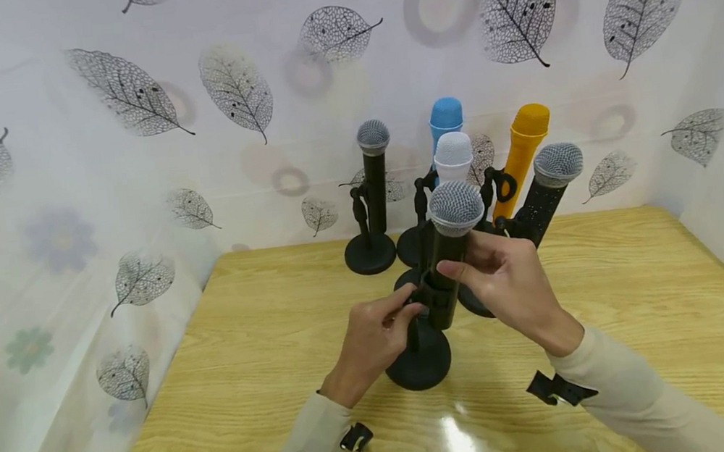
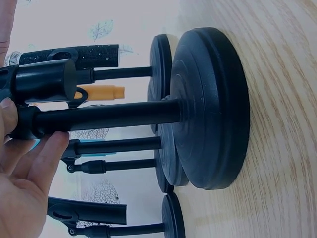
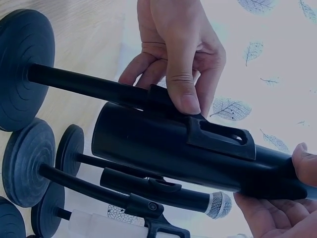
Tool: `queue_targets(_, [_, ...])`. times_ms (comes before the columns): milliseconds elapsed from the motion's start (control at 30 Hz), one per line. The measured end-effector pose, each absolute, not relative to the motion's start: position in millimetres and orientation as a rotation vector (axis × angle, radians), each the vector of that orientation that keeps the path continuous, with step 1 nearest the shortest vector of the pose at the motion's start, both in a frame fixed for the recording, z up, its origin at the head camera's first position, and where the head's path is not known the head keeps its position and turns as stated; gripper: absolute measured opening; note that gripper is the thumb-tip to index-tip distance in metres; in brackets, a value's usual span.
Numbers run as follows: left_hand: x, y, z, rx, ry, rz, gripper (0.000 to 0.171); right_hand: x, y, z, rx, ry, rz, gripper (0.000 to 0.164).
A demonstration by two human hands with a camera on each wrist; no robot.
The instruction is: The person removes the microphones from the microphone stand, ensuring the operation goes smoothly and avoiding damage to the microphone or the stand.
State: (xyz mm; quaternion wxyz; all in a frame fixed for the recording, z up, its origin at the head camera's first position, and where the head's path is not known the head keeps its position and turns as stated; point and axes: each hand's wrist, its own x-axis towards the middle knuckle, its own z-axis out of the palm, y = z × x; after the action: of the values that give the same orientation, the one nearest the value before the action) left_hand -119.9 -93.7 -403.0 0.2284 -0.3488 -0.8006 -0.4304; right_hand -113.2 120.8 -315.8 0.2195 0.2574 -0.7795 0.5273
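Observation:
A black microphone [image 1: 449, 250] with a silver mesh head sits in the clip [image 3: 218, 139] of the nearest black desk stand [image 1: 418, 362]. With thumb and fingers my left hand [image 1: 373, 341] pinches that stand just under its clip. My right hand [image 1: 514, 284] holds the microphone's body below the mesh head, thumb on the near side. The right wrist view shows the clip wrapped round the body [image 3: 143, 144], whose lower end sticks out past it. In the left wrist view the round base [image 2: 213, 109] stands on the wooden table.
Behind stand several more microphones on black stands: a black one [image 1: 376, 181] at left, a blue one [image 1: 446, 112], a white one [image 1: 453, 152], a yellow one [image 1: 527, 141] and a speckled black one [image 1: 548, 190]. A leaf-patterned sheet [image 1: 267, 191] borders the wooden table [image 1: 266, 322].

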Motion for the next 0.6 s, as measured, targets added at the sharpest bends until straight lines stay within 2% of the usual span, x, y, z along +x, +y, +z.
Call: queue_targets(600, [-121.4,-93.0,-403.2,-0.979,-2.173,-1.151,0.026,-112.5,123.7,-303.7,0.689,-2.165,1.477,0.021])
